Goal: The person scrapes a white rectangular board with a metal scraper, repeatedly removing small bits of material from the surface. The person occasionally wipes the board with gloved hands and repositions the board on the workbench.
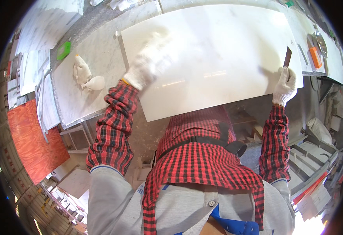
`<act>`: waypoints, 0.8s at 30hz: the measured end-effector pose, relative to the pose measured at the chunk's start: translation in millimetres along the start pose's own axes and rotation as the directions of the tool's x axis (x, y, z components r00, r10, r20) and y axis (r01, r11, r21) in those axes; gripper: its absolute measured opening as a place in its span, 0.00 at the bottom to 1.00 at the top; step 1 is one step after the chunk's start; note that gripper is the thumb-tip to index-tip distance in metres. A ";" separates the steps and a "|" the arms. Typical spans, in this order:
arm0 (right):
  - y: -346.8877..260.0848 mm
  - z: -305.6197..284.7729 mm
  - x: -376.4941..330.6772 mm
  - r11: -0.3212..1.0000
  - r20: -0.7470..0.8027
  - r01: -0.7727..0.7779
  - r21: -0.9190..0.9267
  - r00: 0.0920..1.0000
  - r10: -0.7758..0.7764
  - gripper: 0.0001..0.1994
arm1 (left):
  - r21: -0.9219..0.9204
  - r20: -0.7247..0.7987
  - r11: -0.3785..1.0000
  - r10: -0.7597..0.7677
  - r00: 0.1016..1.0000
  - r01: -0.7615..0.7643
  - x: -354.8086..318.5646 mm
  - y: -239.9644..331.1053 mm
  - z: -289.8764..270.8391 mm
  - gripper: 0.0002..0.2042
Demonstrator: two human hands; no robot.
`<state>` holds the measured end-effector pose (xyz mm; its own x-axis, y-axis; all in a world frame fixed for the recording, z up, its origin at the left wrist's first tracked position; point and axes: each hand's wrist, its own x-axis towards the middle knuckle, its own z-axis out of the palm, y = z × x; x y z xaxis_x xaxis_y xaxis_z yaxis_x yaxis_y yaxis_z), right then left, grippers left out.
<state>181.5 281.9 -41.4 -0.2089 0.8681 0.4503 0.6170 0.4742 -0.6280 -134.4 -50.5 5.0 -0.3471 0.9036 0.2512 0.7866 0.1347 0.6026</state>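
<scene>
A large, glossy white slab (234,35) lies across the worktable in front of me. My left hand (146,64), in a white knitted glove, is over the slab's left part; its fingers are smeared by motion, so whether it holds anything is hidden. At the slab's right end, my right hand (285,87), also gloved, is closed around a thin dark rectangular blade (287,57). The blade points up and away from me, above the slab near its right edge. Both forearms wear red-and-black checked sleeves.
On the grey-white table at left lie a crumpled white glove (81,70), a rounded white piece (95,83) and a green object (63,51). An orange block (315,57) rests beyond the slab's right end. An orange-red sheet (38,141) hangs at far left; grey racks (310,160) stand lower right.
</scene>
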 end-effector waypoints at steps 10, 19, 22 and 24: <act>-96.8 -30.5 -30.3 0.853 0.471 -0.398 0.337 0.856 0.213 0.12 | 0.334 -0.374 0.886 -0.190 0.908 0.323 -16.5 -33.5 -30.6 0.23; -242.2 35.2 -111.7 0.865 0.813 -0.404 0.297 0.582 -0.007 0.12 | 0.245 -0.382 0.891 -0.274 0.882 0.383 -73.5 9.2 -5.9 0.23; -258.8 50.2 -115.2 0.869 0.796 -0.428 0.247 0.602 0.070 0.15 | 0.246 -0.384 0.894 -0.265 0.885 0.374 -72.1 13.2 -6.8 0.23; -256.5 66.7 -123.1 0.876 0.758 -0.351 0.329 0.651 -0.024 0.18 | 0.245 -0.400 0.896 -0.255 0.880 0.371 -69.5 12.9 -5.9 0.22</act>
<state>-1.7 63.2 21.9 -0.7261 0.6655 -0.1731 0.3643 0.1588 -0.9176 -103.1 -113.9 -0.2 -0.7106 0.5983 0.3703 0.7009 0.5558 0.4471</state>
